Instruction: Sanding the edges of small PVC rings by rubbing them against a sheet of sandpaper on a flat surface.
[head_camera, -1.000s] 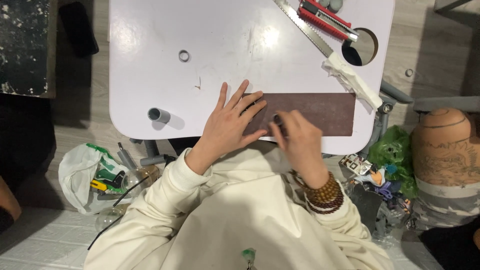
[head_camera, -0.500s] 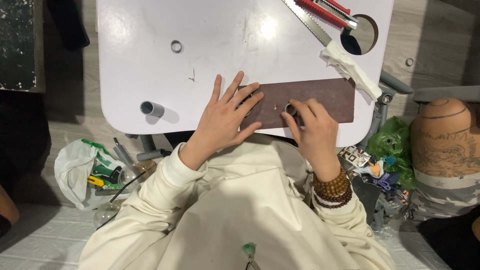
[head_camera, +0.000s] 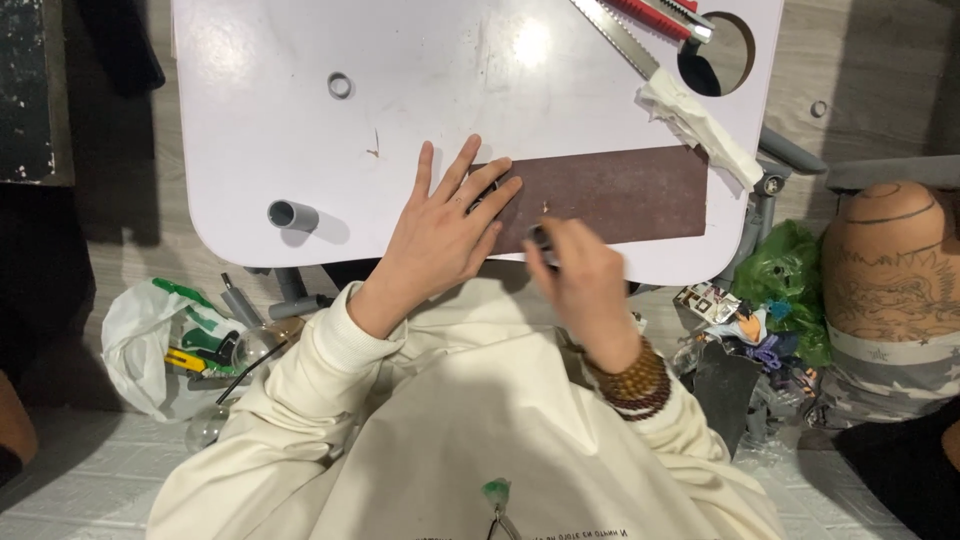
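A dark brown sheet of sandpaper (head_camera: 620, 190) lies flat near the front edge of a white table (head_camera: 260, 150). My left hand (head_camera: 445, 235) is spread flat on the sheet's left end, fingers apart. My right hand (head_camera: 585, 275) is closed around a small grey tube piece (head_camera: 540, 238), its end resting on the sheet's near edge. Beaded bracelets sit on my right wrist.
A short grey tube (head_camera: 292, 215) and a small grey ring (head_camera: 340, 85) lie on the table's left half. A saw with a red handle (head_camera: 640, 25) and a white rag (head_camera: 700, 125) are at the far right, beside a round hole. Bags and clutter sit on the floor.
My right hand has slid left and toward me along the sandpaper with the tube piece. The left hand stays pressed on the sheet.
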